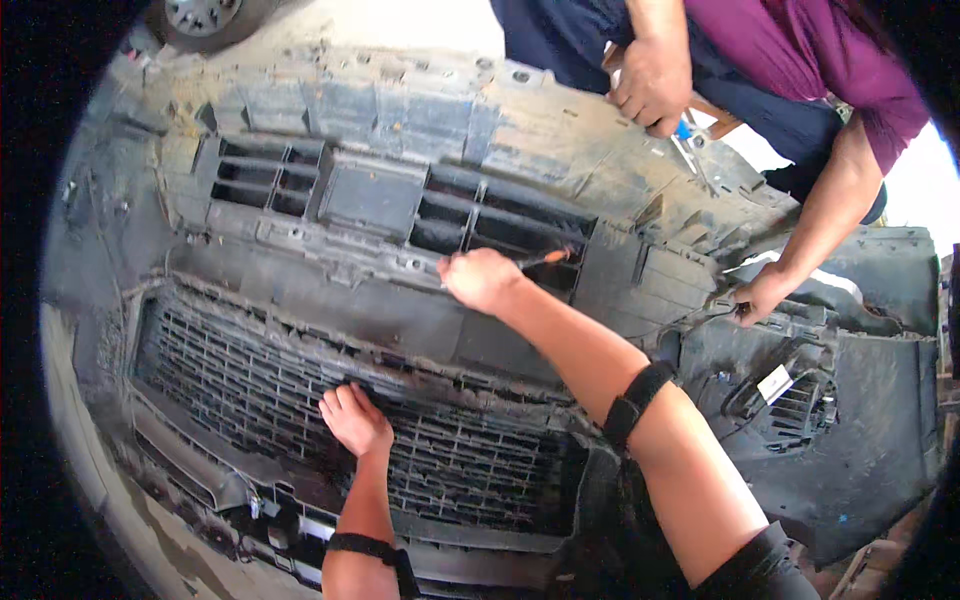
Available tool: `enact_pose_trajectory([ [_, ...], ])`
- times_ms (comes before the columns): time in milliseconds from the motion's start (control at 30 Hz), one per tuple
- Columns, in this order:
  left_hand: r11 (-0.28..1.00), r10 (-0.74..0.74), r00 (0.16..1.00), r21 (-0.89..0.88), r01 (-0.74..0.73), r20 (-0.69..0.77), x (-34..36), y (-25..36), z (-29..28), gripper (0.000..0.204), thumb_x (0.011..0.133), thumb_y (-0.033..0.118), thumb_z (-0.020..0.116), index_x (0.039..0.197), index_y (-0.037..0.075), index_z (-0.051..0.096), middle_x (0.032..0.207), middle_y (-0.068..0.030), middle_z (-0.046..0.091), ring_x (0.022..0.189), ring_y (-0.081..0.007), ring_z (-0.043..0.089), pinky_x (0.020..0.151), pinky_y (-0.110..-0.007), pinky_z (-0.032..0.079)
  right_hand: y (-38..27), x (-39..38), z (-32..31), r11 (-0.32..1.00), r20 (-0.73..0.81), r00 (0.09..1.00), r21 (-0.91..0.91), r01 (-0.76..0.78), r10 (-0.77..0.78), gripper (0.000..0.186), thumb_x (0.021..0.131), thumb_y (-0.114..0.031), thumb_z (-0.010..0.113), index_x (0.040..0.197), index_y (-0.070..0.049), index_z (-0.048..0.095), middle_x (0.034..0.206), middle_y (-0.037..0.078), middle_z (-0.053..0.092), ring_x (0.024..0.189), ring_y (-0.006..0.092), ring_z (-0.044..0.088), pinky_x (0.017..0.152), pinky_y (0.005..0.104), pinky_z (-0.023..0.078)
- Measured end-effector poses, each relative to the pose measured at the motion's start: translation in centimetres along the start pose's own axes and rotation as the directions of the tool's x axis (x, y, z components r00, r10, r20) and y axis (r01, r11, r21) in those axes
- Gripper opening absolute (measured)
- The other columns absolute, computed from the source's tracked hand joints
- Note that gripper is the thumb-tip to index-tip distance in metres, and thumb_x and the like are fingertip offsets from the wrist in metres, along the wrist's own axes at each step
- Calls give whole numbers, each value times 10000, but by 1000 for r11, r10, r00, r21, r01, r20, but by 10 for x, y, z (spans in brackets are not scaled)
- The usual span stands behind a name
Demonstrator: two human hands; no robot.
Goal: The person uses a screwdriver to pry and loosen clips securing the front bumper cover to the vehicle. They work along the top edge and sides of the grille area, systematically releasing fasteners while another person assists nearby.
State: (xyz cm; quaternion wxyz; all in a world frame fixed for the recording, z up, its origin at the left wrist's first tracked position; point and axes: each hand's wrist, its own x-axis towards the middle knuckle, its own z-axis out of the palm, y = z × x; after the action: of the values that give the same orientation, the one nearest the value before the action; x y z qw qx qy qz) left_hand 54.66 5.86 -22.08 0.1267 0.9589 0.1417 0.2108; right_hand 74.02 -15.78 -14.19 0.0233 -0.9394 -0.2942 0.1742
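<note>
A large dark, dusty car bumper lies in front of me with its inner side showing. My left hand (358,418) rests on its mesh grille (240,375), fingers loosely bent against the upper part and holding nothing visible. Farther up and to the right, my right hand (482,280) is closed around a slim dark tool with an orange end (557,257). That end sticks out to the right of my fist, over the slatted opening (510,225). The tool's other end is hidden by my fingers, and its exact kind does not show.
At upper right a co-worker's hand (655,88) is by a blue-and-metal tool (684,132). Their other hand (764,295) holds a thin cable near the bumper's right end. A white-labelled part (774,384) sits there. A wheel (205,20) stands at upper left.
</note>
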Motion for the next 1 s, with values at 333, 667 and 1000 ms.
enact_pose_trajectory([
  [333,997,-67,998,44,66,14,-1,2,2,180,924,116,490,784,4,474,852,-198,483,838,-395,464,762,-499,372,-65,-121,-22,910,-203,949,293,295,-242,137,769,-125,579,864,-27,596,973,163,613,747,297,679,631,406,562],
  [667,987,-32,999,157,27,32,-4,-1,6,278,994,212,395,910,-20,525,928,-209,519,913,-391,488,822,-479,389,-56,-316,-27,892,-264,935,325,316,-235,117,764,-154,552,772,-38,566,818,127,564,717,299,645,575,414,551],
  [1000,951,-88,990,306,51,109,3,25,-12,325,957,284,438,977,0,595,1025,-209,598,975,-368,565,813,-446,468,-50,-507,-39,964,-285,948,255,-70,144,86,758,-139,567,798,-64,570,798,92,552,736,264,647,584,374,553],
])
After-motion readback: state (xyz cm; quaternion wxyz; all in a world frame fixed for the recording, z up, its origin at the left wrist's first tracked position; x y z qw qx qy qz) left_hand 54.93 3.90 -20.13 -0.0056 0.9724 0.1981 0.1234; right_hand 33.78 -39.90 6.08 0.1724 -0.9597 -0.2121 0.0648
